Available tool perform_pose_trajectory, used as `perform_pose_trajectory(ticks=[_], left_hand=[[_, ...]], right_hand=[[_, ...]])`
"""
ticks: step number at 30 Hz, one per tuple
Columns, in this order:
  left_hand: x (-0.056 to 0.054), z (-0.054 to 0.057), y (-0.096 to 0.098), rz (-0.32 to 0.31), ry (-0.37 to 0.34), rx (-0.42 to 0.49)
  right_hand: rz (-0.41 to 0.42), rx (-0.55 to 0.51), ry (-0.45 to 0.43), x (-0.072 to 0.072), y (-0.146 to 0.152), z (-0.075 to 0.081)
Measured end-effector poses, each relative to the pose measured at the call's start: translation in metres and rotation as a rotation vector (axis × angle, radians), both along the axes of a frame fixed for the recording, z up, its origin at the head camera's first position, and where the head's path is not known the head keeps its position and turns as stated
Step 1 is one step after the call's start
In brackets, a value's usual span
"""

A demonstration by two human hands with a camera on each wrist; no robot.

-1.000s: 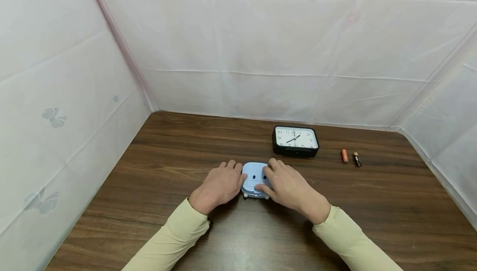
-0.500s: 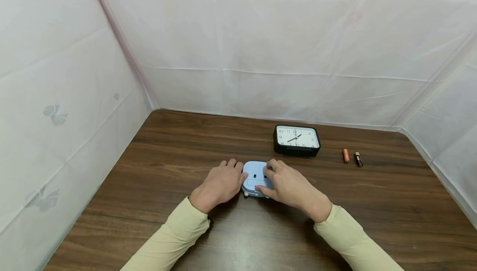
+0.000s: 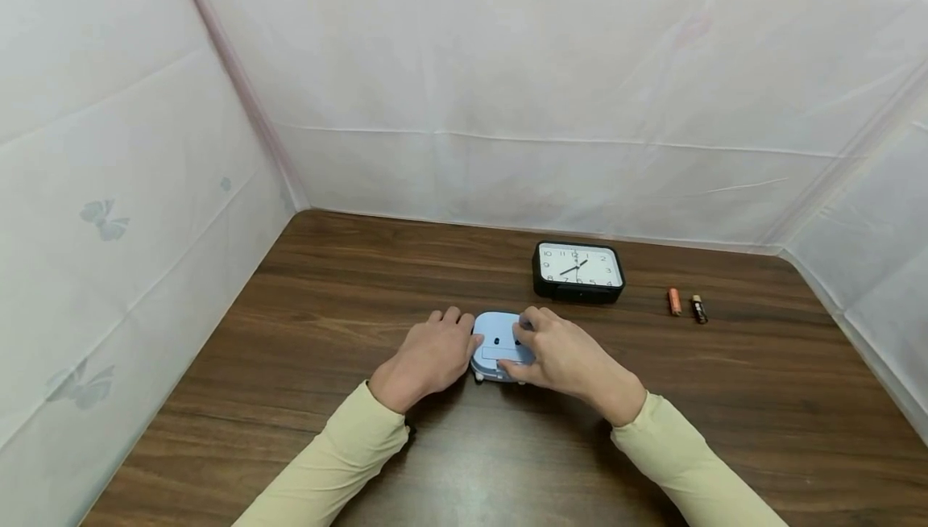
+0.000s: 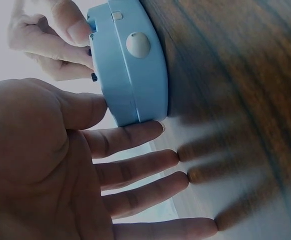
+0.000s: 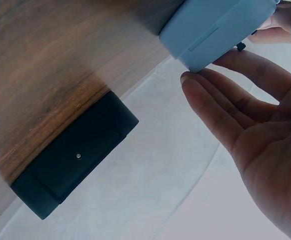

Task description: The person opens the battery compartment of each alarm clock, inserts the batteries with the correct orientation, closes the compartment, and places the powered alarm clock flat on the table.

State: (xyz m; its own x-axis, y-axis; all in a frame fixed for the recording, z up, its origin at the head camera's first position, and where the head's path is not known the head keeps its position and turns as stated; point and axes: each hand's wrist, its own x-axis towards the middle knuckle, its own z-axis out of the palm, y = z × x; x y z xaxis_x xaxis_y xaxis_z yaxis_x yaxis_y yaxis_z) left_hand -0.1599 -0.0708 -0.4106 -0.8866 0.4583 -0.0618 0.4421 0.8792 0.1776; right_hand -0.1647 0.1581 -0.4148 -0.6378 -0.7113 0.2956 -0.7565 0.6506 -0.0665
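Note:
A light blue alarm clock (image 3: 496, 325) lies face down on the table, its back with black knobs (image 3: 496, 341) and a battery cover (image 3: 496, 354) facing up. My left hand (image 3: 431, 355) holds its left side, thumb on the back edge and index finger along the side; the other fingers stretch down to the table in the left wrist view. From the right, my right hand (image 3: 569, 358) holds the clock, with the thumb at a notch by the battery cover and the fingertips over the far part of the back. That hand hides the clock's right side.
Behind the hands a black rectangular clock (image 3: 577, 264) lies face up. To its right are an orange battery (image 3: 674, 301) and a black one with a copper-coloured end (image 3: 699, 309). Pale sheets (image 3: 464, 92) enclose the brown wooden table (image 3: 348, 269) at the back and sides.
The head view has shifted very slightly. My right thumb stays by the battery cover with hardly any movement, and my left hand keeps its hold on the blue clock.

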Motion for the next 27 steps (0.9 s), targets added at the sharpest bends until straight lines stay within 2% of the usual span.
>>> perform_pose_trajectory(ticks=[10, 19, 27], left_hand=[[-0.0004, -0.0001, 0.0029, 0.006, -0.028, -0.029], [-0.0008, 0.0017, 0.0032, 0.007, -0.048, -0.039], [0.0002, 0.0016, 0.0016, 0.015, -0.049, -0.026]], right_hand=[[0.037, -0.007, 0.032, -0.0038, 0.0058, -0.0015], [0.135, -0.134, -0.014, -0.0013, 0.0004, 0.0033], [0.133, -0.144, -0.002, 0.0023, -0.0028, 0.0031]])
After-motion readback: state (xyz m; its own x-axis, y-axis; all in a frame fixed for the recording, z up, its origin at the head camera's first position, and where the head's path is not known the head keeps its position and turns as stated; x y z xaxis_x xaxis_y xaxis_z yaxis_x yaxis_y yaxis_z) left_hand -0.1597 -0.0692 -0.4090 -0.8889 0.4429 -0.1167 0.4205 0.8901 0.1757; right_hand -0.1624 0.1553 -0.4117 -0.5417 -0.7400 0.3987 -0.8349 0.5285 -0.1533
